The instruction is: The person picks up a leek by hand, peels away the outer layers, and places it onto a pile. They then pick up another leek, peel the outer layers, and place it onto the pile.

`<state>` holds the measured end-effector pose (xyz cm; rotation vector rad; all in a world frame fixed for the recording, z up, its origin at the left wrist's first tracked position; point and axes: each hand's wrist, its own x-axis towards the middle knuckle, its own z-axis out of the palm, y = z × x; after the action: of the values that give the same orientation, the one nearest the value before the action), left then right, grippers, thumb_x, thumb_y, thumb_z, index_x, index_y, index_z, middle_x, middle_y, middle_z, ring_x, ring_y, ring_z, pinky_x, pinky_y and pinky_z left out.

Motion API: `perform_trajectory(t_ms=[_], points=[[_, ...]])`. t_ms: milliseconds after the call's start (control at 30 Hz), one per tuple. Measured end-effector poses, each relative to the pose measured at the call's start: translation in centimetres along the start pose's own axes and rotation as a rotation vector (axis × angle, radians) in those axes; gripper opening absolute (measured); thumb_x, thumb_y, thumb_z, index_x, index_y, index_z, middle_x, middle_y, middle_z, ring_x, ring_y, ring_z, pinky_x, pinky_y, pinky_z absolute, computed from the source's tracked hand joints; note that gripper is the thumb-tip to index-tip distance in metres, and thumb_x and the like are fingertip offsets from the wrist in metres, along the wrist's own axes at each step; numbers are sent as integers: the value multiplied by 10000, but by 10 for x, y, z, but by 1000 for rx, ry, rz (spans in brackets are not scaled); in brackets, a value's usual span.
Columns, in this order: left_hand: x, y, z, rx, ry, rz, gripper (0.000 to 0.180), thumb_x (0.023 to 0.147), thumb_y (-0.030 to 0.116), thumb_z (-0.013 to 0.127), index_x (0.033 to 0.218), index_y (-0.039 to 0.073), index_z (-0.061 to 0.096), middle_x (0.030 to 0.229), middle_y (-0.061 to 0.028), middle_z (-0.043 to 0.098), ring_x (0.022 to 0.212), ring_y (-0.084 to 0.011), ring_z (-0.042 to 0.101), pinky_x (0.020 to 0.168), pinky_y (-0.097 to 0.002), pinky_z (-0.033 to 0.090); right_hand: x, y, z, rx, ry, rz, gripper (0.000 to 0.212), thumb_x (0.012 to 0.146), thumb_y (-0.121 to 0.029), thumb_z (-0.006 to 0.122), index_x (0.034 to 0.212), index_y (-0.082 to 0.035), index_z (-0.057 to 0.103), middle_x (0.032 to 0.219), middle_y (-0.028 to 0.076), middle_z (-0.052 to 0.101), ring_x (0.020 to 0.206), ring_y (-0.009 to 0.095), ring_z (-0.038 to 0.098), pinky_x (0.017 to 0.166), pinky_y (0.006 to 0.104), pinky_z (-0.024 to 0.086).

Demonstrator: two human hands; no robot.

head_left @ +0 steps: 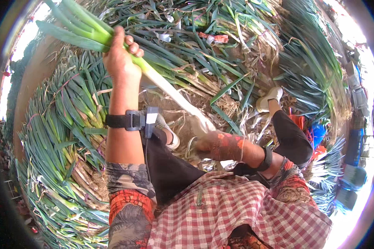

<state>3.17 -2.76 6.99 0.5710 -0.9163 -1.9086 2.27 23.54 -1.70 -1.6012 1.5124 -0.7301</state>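
A long leek [170, 90] slants across the middle, its green leaves at the upper left and its white shank running down to the right. My left hand [121, 54] is closed around it just below where the leaves fan out. At the lower white end is my right hand [205, 139], in a glove with a red flower pattern. Its pale fingers close about the shank near the root end, somewhat blurred. The roots themselves are hidden by the glove.
Leeks in a large heap [66, 120] lie at the left, some tied with purple string. More leeks [174, 45] cover the ground ahead, and another pile [307, 54] stands far right. Dry peelings, an orange scrap [214, 37] and a blue plastic bag [318, 133] lie around my feet.
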Motion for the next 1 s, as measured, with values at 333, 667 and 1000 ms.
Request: perform_trajectory(t_ms=[333,667,1000], points=[[19,42,-21,-82,11,140,163,786,159,571,764,117,415,603,14,400,465,-80,345,435,-222,295,-90,92,10,-365,174,814,325,803,-313,519,1015,-67,539,795,144,599,750,300,589,664,374,465],[5,16,-7,-95,121,116,215,826,304,541,834,115,437,618,12,387,482,-85,339,449,-225,299,90,-22,-53,-480,944,369,283,876,-348,352,1001,-156,518,953,130,535,892,335,516,802,441,380],[-4,19,-3,-207,-341,119,320,815,405,530,902,103,470,577,25,400,446,-69,328,430,-204,282,113,43,-75,491,785,502,507,847,-448,449,677,18,558,564,96,497,541,154,415,547,314,389]])
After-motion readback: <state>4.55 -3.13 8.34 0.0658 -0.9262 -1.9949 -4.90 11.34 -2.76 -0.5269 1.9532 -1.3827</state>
